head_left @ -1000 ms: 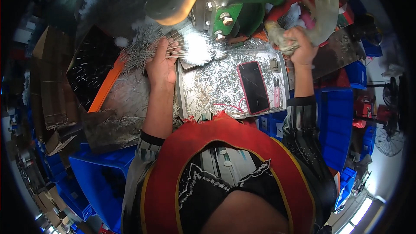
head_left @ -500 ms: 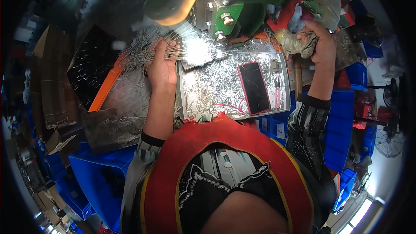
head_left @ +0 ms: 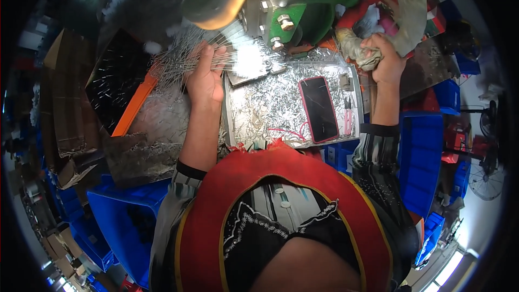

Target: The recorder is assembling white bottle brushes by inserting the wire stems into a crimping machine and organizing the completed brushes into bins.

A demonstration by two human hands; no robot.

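A fan of long thin metal wires lies in my left hand, the fingers closed round it and the thumb on top. The wires' right ends reach into bright glare beside a green bench press, where their contact with the tooling cannot be made out. On the right, my right hand is closed round a grip wrapped in pale cloth, apparently part of the press's lever. Below the press stands a shallow tray strewn with short metal clippings.
In the tray lie a phone with a red case and a pink-handled small tool. A black box with an orange edge stands left of the wires. A rounded lamp hangs above. Blue bins flank me.
My right hand has shifted left and slightly nearer, together with the cloth-wrapped grip. The left hand and its wires have barely moved.
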